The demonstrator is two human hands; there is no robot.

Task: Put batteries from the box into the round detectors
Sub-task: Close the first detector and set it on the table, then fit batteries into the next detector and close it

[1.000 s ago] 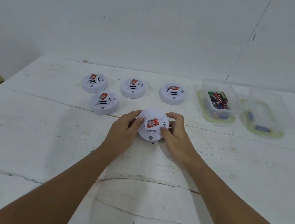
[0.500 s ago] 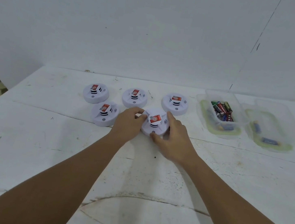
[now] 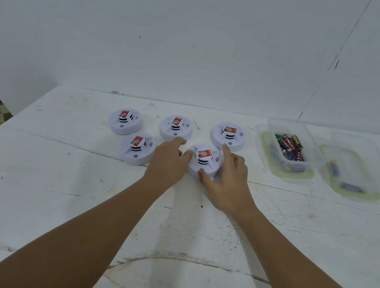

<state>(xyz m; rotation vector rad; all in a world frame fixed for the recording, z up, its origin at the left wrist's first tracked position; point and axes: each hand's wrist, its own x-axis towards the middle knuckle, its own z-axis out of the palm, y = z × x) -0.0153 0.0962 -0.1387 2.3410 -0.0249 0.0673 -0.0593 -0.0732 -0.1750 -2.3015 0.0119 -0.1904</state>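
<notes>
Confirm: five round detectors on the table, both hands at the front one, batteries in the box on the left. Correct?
Not quite. The head view puts the box of batteries on the right side of the table, not the left. The rest holds: five round detectors, and the left hand and right hand are both at the front detector.

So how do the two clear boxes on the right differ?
The nearer box holds a heap of several batteries; the far-right box shows only two loose ones. The nearer box sits beside the detectors; the far-right box lies further from them. Both are clear plastic with greenish rims, untouched by either hand.
</notes>
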